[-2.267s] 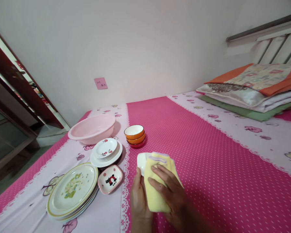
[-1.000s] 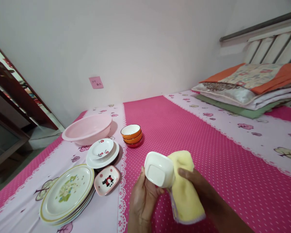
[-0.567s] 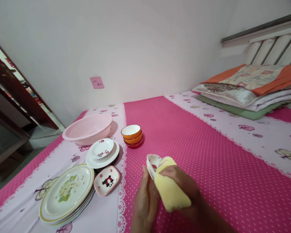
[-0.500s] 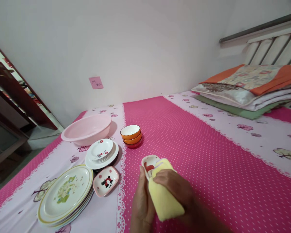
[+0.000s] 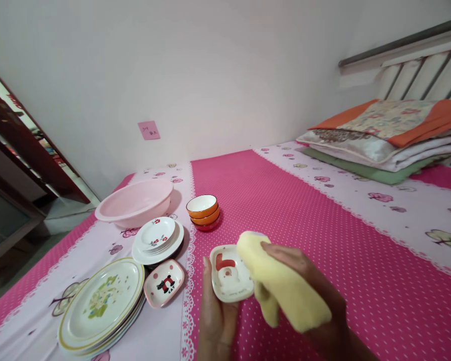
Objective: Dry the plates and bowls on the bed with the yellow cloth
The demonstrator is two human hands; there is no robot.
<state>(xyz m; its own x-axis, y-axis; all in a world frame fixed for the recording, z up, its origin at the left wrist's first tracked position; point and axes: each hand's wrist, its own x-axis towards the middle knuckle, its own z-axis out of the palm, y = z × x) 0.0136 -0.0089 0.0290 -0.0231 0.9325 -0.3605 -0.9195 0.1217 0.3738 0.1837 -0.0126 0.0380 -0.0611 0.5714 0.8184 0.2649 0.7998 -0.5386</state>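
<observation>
My left hand (image 5: 217,321) holds a small white dish (image 5: 231,283) from its left side and below. The dish is squarish with rounded corners and has a red figure printed inside. A pale yellow cloth (image 5: 281,283) is gripped in my right hand (image 5: 315,281), just right of the dish and partly over its right edge. Left of my hands lies a similar pink-rimmed dish with a cat picture (image 5: 164,284). Farther off stands a stack of orange bowls (image 5: 205,213) with a red one at the bottom.
A stack of large plates (image 5: 101,306) lies at the left, with smaller white plates (image 5: 158,240) behind it. Beyond these sits a pink basin (image 5: 135,200). Folded cushions (image 5: 383,135) are piled at the far right. A pink note (image 5: 149,130) is on the wall.
My right hand has moved right with the cloth, uncovering the inside of the dish. The dish has shifted slightly left and now faces up more fully.
</observation>
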